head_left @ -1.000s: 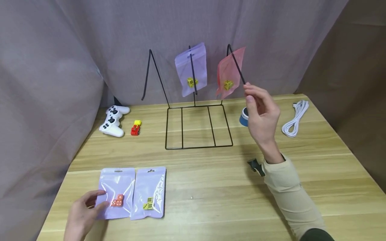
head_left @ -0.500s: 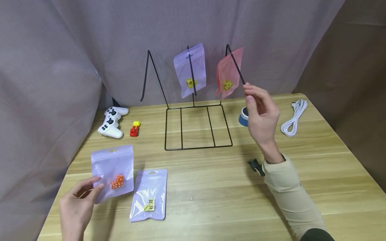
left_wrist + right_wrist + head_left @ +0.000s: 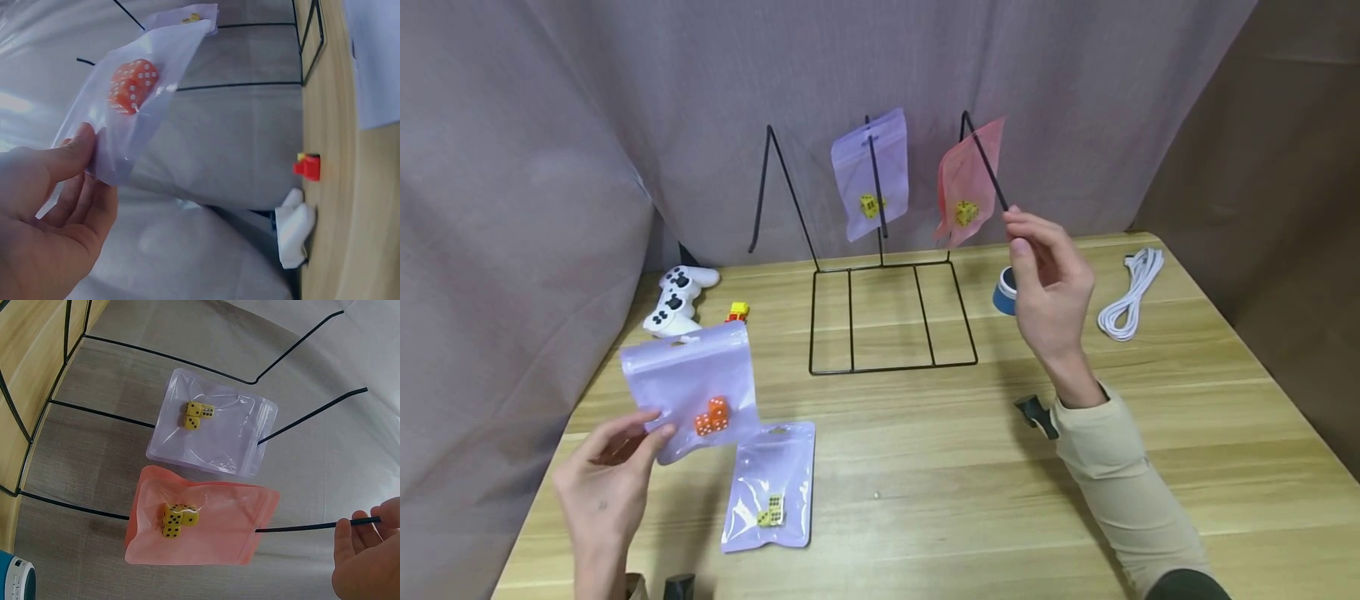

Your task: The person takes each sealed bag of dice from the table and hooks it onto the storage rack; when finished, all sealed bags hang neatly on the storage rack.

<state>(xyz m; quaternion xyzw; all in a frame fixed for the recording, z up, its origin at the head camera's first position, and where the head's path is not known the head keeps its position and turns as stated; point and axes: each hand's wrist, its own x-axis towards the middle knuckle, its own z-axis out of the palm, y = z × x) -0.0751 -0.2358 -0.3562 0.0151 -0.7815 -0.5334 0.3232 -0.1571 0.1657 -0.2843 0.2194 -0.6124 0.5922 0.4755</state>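
My left hand point(image 3: 606, 483) pinches the left edge of a purple zip bag point(image 3: 658, 375) holding orange dice point(image 3: 712, 417), raised above the table. A second purple bag point(image 3: 790, 458) with yellow dice lies flat on the wood just below it. At the right, my right hand point(image 3: 1051, 287) pinches the tip of the right prong of a black wire rack point(image 3: 895, 367). Pink bags point(image 3: 219, 515), the front one with yellow dice, hang on that prong. From the middle prong hangs a purple bag point(image 3: 231, 434) with yellow dice. The left prong point(image 3: 763, 187) carries nothing.
A white game controller point(image 3: 677, 300) and a red and yellow toy car point(image 3: 738, 311) stand at the back left. Behind my right hand is a blue and white round container point(image 3: 1004, 296). A coiled white cable point(image 3: 1131, 296) lies at the right, and a grey curtain point(image 3: 700, 83) hangs behind.
My left hand has picked the purple bag with orange dice off the table, then raised it and moved it forward and slightly right. The right hand has stayed on the prong tip.
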